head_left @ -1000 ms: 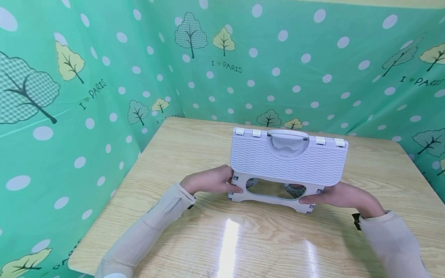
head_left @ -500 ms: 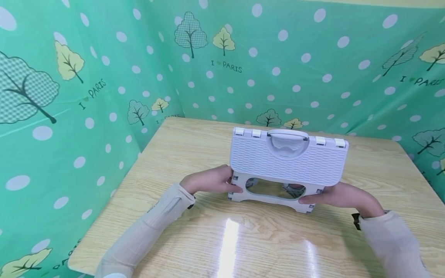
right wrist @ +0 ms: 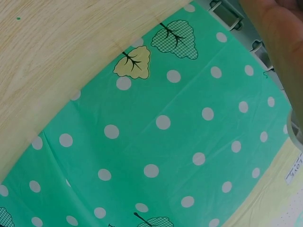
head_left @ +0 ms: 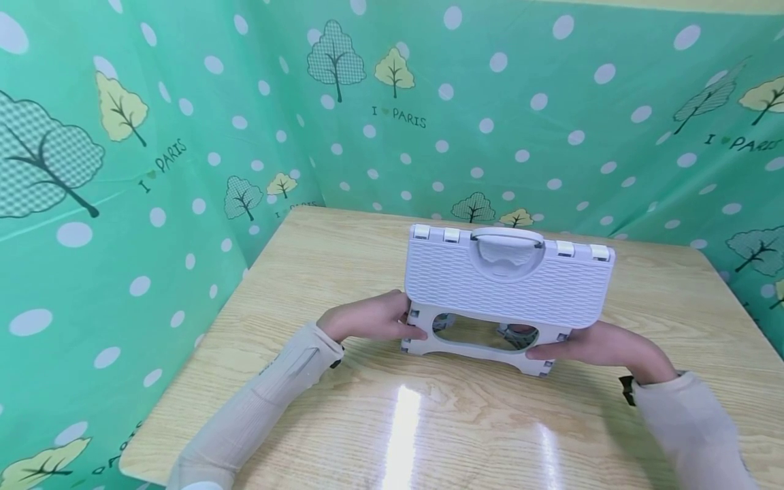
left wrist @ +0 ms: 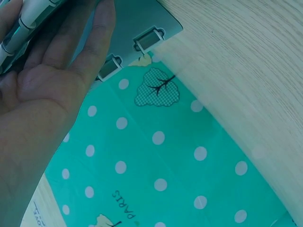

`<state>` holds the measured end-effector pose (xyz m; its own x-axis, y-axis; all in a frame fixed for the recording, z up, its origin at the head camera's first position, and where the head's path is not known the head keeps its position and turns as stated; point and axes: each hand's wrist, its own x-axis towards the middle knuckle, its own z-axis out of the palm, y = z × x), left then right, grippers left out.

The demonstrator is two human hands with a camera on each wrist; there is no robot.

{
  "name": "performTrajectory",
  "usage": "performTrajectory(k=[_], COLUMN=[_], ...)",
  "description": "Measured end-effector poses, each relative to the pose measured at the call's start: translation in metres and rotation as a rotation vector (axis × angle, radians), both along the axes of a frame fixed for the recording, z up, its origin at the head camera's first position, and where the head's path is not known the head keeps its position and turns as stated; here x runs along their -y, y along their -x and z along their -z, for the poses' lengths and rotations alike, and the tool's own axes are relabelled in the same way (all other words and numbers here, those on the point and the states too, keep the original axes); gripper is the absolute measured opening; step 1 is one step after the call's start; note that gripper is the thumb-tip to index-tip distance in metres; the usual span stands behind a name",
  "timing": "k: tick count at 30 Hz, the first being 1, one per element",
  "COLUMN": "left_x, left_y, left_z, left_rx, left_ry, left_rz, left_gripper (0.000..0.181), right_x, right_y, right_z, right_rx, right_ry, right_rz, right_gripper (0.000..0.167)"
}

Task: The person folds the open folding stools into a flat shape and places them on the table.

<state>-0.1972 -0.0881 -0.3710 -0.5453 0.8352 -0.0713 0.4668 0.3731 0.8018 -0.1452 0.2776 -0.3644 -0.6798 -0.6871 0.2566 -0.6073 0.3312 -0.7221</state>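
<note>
A pale folding stool (head_left: 505, 282) with a textured top and a carry handle stands tilted on the table in the head view. My left hand (head_left: 376, 318) grips its left leg panel, thumb on the front face. On the other side my right hand (head_left: 603, 346) holds the right end of the leg panel, thumb near the oval opening. The left wrist view shows the left hand (left wrist: 52, 80) with its fingers against the stool's side (left wrist: 137, 23). Part of the right hand (right wrist: 279, 42) shows beside the stool's hinge side (right wrist: 236, 23); its fingertips are hidden.
The wooden table (head_left: 294, 422) carries the stool near its back half. A green curtain (head_left: 392, 156) with white dots and trees hangs behind the table and along its left side.
</note>
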Motion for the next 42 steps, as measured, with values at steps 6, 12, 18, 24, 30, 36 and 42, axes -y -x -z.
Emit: performTrajectory(k=[6,12,18,24,30,36,42], left_x=[0.0001,0.0001,-0.0001,-0.0004,-0.0009,-0.0006,-0.0001], left_y=[0.0005,0.0011,0.0012,0.0012,0.0006,0.0004,0.0011], left_z=[0.0002,0.0015,0.0016,0.0017,0.0017,0.0016,0.0030], left_rx=[0.006,0.011,0.012,0.012,0.013,0.019,0.028], left_ry=[-0.009,-0.015,-0.003,-0.006,-0.001,-0.004,-0.013], left_rz=[0.005,0.006,-0.001,0.002,0.000,-0.004,-0.003], left_gripper=[0.066,0.066,0.065,0.064,0.065,0.065,0.065], right_x=[0.0009,0.0010,0.0009,0.0006,0.0004,0.0002,0.0005], right_y=[-0.0011,-0.0017,-0.0012,-0.0009,-0.0013,-0.0013,-0.0010], right_z=[-0.0017,-0.0025,-0.0023,-0.0015,-0.0015,-0.0015,-0.0009], right_rx=[-0.002,0.011,0.000,-0.002,0.013,0.016,0.015], right_ry=[0.006,-0.002,-0.001,0.001,-0.008,-0.003,0.003], right_rz=[-0.008,-0.006,-0.009,-0.005,0.010,0.008,-0.013], right_gripper=[0.095,0.090,0.092,0.101,0.100,0.102,0.101])
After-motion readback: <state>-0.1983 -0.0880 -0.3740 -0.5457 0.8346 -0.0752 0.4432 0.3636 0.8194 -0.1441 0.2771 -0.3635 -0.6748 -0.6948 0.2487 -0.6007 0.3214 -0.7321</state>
